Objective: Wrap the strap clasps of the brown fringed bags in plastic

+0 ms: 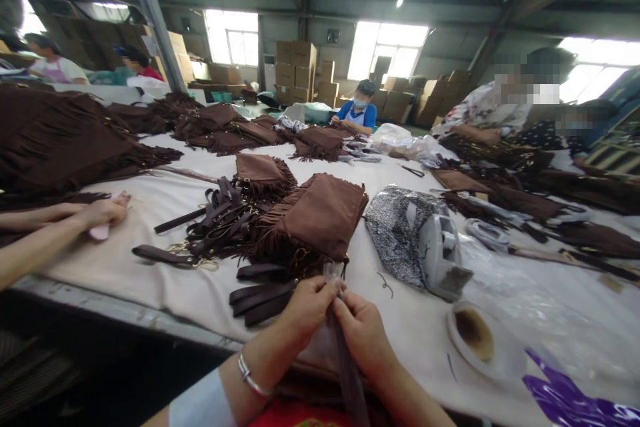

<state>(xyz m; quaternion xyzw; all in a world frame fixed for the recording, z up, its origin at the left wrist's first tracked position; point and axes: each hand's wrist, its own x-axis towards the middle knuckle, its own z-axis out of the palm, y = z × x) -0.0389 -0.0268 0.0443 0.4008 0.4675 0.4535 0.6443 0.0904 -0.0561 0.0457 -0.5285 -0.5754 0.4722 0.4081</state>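
My left hand (311, 307) and my right hand (364, 330) meet at the table's front edge, fingers pinched together. Both grip a dark strap (349, 373) that hangs down toward my lap, with what looks like clear plastic (331, 271) at its upper end. The exact fitting between my fingertips is hidden. Just beyond my hands lies a brown fringed bag (320, 213), with a second fringed bag (263, 173) behind it. Dark wrist straps (263, 293) rest to the left of my left hand, and a tangle of straps with gold clasps (220, 227) lies farther left.
A silver sequined cap (400, 233), a round container with brown residue (473, 333) and purple crinkled plastic (575, 390) are on the right. A co-worker's hands (107, 213) work at left, near piled brown bags (65, 140). Other people sit or stand around the table.
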